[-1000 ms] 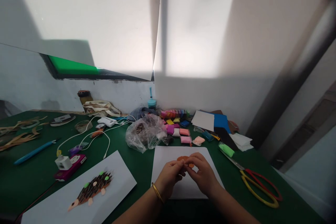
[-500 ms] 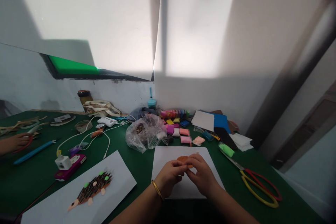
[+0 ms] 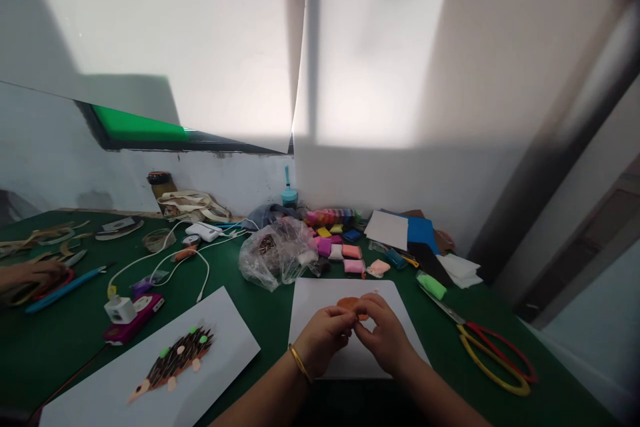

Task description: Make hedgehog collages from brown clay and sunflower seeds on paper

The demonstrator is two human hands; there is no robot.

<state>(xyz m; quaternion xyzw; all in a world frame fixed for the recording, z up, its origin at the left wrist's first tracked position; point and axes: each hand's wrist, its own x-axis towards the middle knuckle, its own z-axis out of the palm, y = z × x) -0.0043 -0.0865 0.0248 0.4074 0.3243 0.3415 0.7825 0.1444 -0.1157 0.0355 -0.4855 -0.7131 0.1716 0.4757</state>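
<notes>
Over a sheet of white paper (image 3: 310,293), my left hand (image 3: 327,333) and my right hand (image 3: 383,333) meet fingertip to fingertip. Both are closed in a pinch; whatever lies between the fingers is too small or hidden to name. Just beyond the fingertips shows a flat orange clay piece (image 3: 347,303), partly covered by my right hand. It seems to lie on the paper. A gold bangle (image 3: 300,363) circles my left wrist. To the left, another white sheet (image 3: 227,320) bears a hedgehog picture (image 3: 175,360) with dark spines and green and pale dots.
Large scissors (image 3: 493,353) with red and yellow handles lie at right beside a green clay pack (image 3: 431,285). Several clay packs (image 3: 354,267) and a clear plastic bag (image 3: 273,257) sit behind the paper. At far left is another person's hand (image 3: 35,277) with scissors (image 3: 53,285).
My hands stay almost in place, fingertips shifting slightly. At far left, the other person's hand and scissors have shifted, the scissors' blades now lower.
</notes>
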